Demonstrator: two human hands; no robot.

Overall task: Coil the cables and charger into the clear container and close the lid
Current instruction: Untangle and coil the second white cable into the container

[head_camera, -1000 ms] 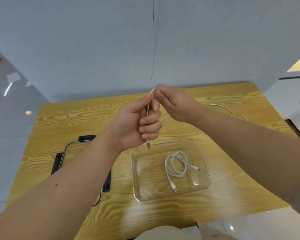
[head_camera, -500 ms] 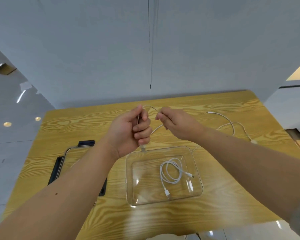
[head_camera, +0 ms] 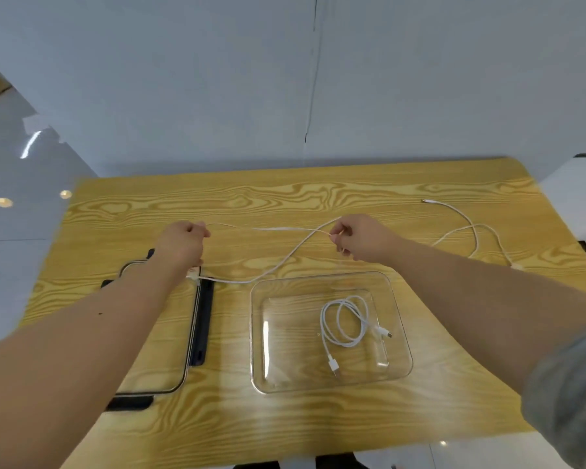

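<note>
Nearest, the clear container [head_camera: 330, 380] sits open on the counter [head_camera: 285, 421], with one white cable [head_camera: 347, 324] already coiled inside, well off the walls. Just left lies the lid [head_camera: 193, 330], flat on a dark pad. Beyond them the left hand [head_camera: 182, 243] is closed around one stretch of a second white cable [head_camera: 285, 262], and the right hand [head_camera: 359, 236] pinches it further along, so a span runs between them and a slack loop sags to the counter. This cord looks light, limp and a little springy; I judge it wants gripping near the plug and winding in loose loops, or it will uncoil. Farther right, a third cable [head_camera: 471, 228] sprawls loose. The woodgrain counter looks smooth and slippery. Pale grey walls stand behind.
</note>
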